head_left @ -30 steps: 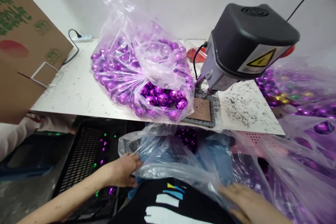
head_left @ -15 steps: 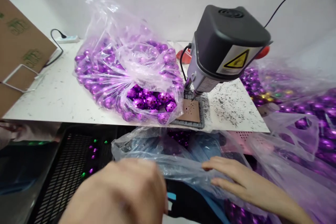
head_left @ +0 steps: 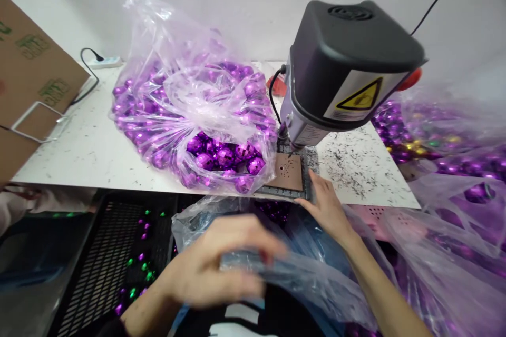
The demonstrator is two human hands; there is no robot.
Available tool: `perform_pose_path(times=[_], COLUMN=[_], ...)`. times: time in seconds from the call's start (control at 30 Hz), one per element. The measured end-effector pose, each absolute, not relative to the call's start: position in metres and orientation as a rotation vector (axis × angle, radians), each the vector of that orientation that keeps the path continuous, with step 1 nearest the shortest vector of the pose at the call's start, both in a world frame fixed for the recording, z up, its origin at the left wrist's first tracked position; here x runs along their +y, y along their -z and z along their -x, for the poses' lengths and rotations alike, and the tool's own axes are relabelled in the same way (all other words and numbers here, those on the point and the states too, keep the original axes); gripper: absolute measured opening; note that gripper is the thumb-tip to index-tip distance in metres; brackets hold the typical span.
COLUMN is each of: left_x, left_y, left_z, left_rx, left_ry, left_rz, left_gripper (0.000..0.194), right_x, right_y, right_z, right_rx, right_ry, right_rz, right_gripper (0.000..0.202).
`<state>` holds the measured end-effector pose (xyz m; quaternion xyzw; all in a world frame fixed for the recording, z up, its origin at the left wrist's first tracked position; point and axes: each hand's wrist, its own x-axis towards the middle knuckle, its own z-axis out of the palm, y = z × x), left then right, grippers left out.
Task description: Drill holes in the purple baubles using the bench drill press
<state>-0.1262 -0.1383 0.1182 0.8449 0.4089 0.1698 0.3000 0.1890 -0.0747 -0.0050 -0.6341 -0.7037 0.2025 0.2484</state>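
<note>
My left hand [head_left: 217,260] is blurred above the lap, over a clear plastic bag [head_left: 312,279]. Its thumb stands apart from the curved fingers, and nothing shows between them. My right hand [head_left: 326,205] is open at the table's front edge, fingertips beside the grey base [head_left: 310,187] of a bench drill press [head_left: 350,68]. A brown board [head_left: 290,174] with a small hole lies on that base under the drill. Left of it, a large clear bag [head_left: 190,110] holds faceted purple balls [head_left: 225,157], some showing through its opening.
Dark shavings [head_left: 350,168] litter the white table [head_left: 87,152]. A cardboard box [head_left: 35,73] stands at the left, near a power strip [head_left: 106,62]. Below is a black crate [head_left: 98,258] with beads. More bagged purple balls [head_left: 480,193] fill the right side, near a pink perforated basket [head_left: 373,213].
My right hand has left the lap bag's edge and moved up to the drill base. My left hand has shifted forward and right, its thumb and fingers now apart.
</note>
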Motion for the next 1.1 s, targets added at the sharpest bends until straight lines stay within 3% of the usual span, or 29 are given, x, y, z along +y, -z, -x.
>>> perform_pose_path(times=[0.13, 0.23, 0.37, 0.63, 0.87, 1.1], left_x=[-0.078, -0.06, -0.059, -0.066, -0.05, 0.011], left_y=[-0.067, -0.024, 0.001, 0.004, -0.037, -0.044], left_z=[0.1, 0.099, 0.108, 0.115, 0.108, 0.107], left_rx=[1.362, 1.468, 1.551, 1.576, 1.667, 1.83], left_ry=[-0.833, -0.808, -0.816, -0.906, -1.069, -0.753], left_rz=[-2.28, -2.473, -2.531, -2.568, -2.506, -2.645], left_gripper=[0.05, 0.065, 0.06, 0.048, 0.038, 0.04], right_x=[-0.071, -0.071, -0.072, -0.072, -0.065, -0.06], right_y=[0.015, 0.017, 0.012, 0.012, 0.005, 0.002], right_z=[-0.193, -0.197, -0.198, -0.2, -0.205, -0.191], right_rx=[-1.955, -1.981, -2.012, -2.015, -1.844, -1.546], right_ry=[-0.517, -0.517, -0.52, -0.521, -0.756, -0.658], right_rz=[1.744, 1.757, 1.758, 1.738, 1.7, 1.699], right_gripper=[0.093, 0.092, 0.09, 0.088, 0.094, 0.063])
